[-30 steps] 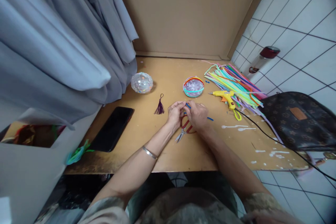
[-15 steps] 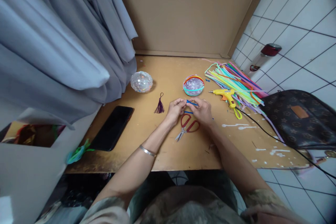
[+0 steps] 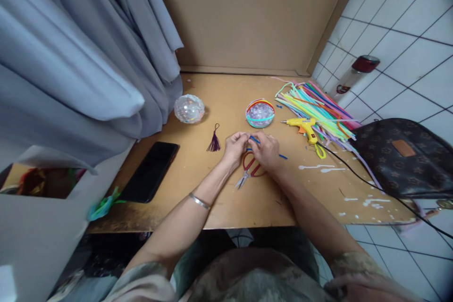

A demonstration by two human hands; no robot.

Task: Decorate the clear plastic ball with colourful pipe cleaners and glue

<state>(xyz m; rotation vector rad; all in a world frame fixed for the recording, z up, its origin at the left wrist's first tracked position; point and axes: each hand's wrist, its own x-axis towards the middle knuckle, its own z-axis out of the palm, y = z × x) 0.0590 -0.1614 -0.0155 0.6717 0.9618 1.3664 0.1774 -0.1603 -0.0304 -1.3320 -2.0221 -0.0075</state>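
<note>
Pinched between the fingertips of my left hand (image 3: pixel 235 147) and my right hand (image 3: pixel 265 150) is a short blue pipe cleaner (image 3: pixel 255 139). Both hands are closed and close together above the table. Another blue pipe cleaner (image 3: pixel 282 156) lies on the table and runs partly under my right hand. Just below my hands are scissors (image 3: pixel 247 174) with red handles, blades toward me. Beyond my hands sits a clear ball (image 3: pixel 260 115) banded with red, yellow and turquoise strips. To the left of my left hand lies a dark purple tassel (image 3: pixel 214 140).
A second clear ball (image 3: pixel 189 108) stands at the back left, a black phone (image 3: pixel 150 172) nearer. On the right are a yellow glue gun (image 3: pixel 305 127) with its cord, a heap of coloured pipe cleaners (image 3: pixel 318 104) and a brown patterned bag (image 3: pixel 406 160). A grey curtain (image 3: pixel 106 56) hangs left.
My right hand has shifted slightly left, nearer my left hand, and covers more of the scissors' handle. More of the blue pipe cleaner on the table shows at its right.
</note>
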